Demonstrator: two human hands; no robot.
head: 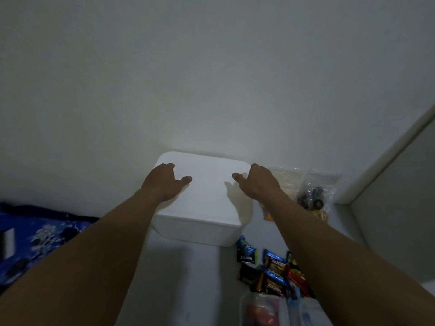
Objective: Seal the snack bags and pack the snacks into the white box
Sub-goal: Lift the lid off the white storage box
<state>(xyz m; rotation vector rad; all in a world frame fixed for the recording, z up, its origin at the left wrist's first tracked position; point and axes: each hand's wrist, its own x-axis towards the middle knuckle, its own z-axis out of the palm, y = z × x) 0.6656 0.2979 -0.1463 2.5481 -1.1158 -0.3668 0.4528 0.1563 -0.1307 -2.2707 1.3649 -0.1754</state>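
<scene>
The left hand [164,182] lies on the lid of the white square foam box [200,208], thumb stretched flat across the top, fingers bent over the far left edge. The right hand [257,182] mirrors it, thumb on the lid, fingers hooked over the right edge, out of sight. The box stands closed against the white wall [211,78]. Just right of it lie a clear plastic bag of pale yellow snacks [286,177] and a clear plastic bag of dark round biscuits [314,196]. Nearer, beside the right forearm, sits a heap of small shiny wrapped snack bars [270,271], with a clear plastic tub [261,309] just below it; a blue flowered cloth [35,243] lies far left
</scene>
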